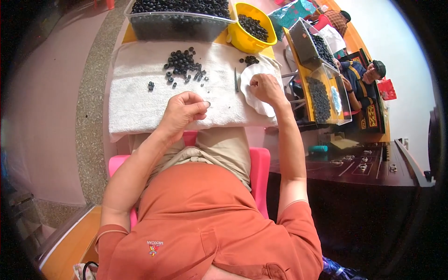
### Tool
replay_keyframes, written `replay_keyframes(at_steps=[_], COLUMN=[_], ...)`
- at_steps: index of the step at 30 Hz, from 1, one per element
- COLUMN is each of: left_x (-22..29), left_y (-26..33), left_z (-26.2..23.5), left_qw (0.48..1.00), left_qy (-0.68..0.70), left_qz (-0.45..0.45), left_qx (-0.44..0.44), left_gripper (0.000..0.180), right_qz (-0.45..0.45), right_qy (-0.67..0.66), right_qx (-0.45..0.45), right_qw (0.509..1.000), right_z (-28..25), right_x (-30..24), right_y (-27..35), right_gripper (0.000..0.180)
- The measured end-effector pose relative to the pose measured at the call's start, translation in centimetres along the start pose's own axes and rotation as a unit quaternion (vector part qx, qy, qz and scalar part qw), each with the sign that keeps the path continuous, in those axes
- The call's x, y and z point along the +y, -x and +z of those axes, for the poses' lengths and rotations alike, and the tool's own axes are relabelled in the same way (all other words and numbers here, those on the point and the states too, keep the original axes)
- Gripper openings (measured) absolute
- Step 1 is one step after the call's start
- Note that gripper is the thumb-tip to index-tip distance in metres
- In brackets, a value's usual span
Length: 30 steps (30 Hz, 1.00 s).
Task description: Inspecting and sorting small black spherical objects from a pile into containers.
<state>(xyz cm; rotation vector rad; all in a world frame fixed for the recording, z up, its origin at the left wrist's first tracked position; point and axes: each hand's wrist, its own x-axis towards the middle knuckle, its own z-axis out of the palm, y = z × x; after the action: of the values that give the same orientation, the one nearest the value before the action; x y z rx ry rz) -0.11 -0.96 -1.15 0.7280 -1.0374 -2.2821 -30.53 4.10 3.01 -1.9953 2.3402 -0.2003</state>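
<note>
My left hand [183, 113] hovers over the white towel [135, 100], pinching one small black bead [207, 103] between thumb and fingertips. My right hand [266, 87] rests with curled fingers on a white paper pad [261, 93] at the towel's right end; whether it holds anything is hidden. A loose pile of black beads [184, 65] lies on the towel beyond my left hand. A smaller cluster of beads [251, 59] sits near the pad's far edge. A thin dark tool [236, 79] lies beside the pad.
A clear tub [177, 25] full of black beads stands at the back, a yellow bowl [240, 37] with beads next to it. To the right, clear boxes [322, 70] of beads and another seated person [366, 77]. I sit on a pink stool [259, 168]; a dark wooden bench [364, 168] is at right.
</note>
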Motion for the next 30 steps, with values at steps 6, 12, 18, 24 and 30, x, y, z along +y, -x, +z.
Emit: replay_keyframes(at_steps=[6, 12, 18, 24, 30], left_x=[0.0, 0.1, 0.2, -0.2, 0.1], left_y=[0.1, 0.1, 0.1, 0.0, 0.1], left_z=[0.1, 0.2, 0.0, -0.2, -0.2], left_qw=[1.0, 1.0, 1.0, 1.0, 0.999], left_qy=[0.001, -0.001, -0.003, -0.002, -0.016], left_qz=[-0.004, -0.004, -0.007, -0.006, -0.004], left_qx=[0.005, 0.003, 0.002, 0.002, -0.032], left_gripper=[0.01, 0.009, 0.01, 0.012, 0.013], right_qz=[0.013, -0.052, -0.053, -0.016, -0.024], right_qy=[0.013, 0.003, -0.134, -0.585, -0.621], right_qx=[-0.009, 0.069, 0.154, -0.058, -0.156], right_qw=[1.0, 0.996, 0.978, 0.809, 0.768], right_z=[0.0, -0.2, -0.4, 1.7, 2.5], right_x=[-0.5, -0.2, -2.6, -7.4, -8.8], right_y=[-0.3, 0.8, 2.7, 4.2, 3.7], right_gripper=[0.015, 0.019, 0.016, 0.011, 0.013])
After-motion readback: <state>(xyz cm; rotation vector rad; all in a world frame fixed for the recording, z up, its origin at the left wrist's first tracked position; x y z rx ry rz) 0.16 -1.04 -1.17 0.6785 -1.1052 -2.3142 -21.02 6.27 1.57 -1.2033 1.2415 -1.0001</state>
